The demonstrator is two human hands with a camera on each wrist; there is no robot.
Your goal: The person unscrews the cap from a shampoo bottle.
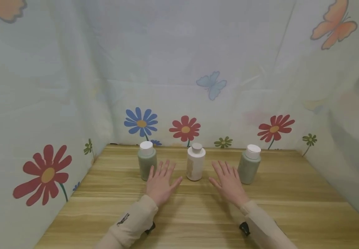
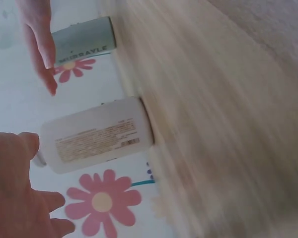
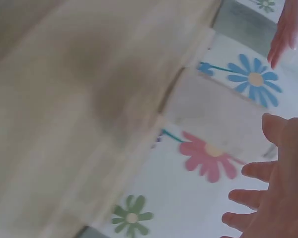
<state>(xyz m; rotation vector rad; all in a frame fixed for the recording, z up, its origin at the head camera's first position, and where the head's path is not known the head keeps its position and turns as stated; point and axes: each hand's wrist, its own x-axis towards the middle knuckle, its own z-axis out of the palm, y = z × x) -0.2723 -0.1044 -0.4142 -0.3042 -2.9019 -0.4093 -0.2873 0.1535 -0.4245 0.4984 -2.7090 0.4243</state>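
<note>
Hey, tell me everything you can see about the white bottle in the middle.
The white bottle looks like smooth plastic, with a rounded body, rounded shoulders and a narrower grey cap, which is on. A printed panel carries fine text, too small to read, and a barcode. It stands upright on the wood-grain table, between two grey-green bottles. The left hand and right hand are near, but neither appears to touch it.

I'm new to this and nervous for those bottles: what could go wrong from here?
In the head view, the left hand overlaps the left green bottle, so a sideways move might knock it. The right hand looks close to the right green bottle and might bump it. The white bottle stands upright between the green ones and could tip if pushed.
</note>
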